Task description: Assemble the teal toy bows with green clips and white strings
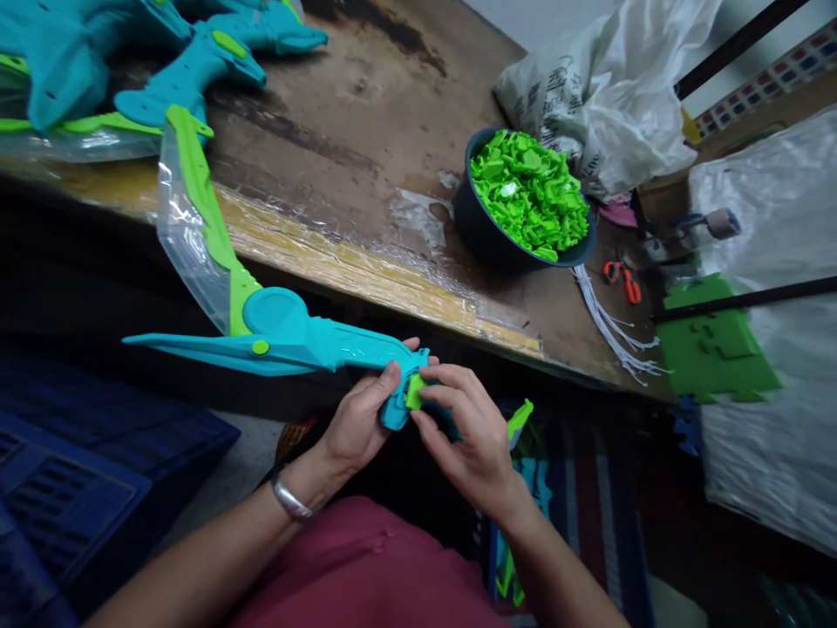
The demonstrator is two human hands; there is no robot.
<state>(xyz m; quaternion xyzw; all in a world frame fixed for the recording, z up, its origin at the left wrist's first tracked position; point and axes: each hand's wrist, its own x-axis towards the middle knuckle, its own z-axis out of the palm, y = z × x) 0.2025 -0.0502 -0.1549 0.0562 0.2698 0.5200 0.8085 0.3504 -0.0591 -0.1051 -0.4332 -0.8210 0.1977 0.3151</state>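
Left hand (pixel 357 419): gripping long teal plastic toy body (pixel 320 342) by its end, before the table edge | right hand (pixel 474 436): fingertips narrowed on small lime-green plastic piece (pixel 416 392) at that end | beyond: worn brown wooden table (pixel 366 122) bearing round dark plastic tub (pixel 484 235) of lime-green pieces (pixel 529 196) | behind tub: white woven sack (pixel 602 105)
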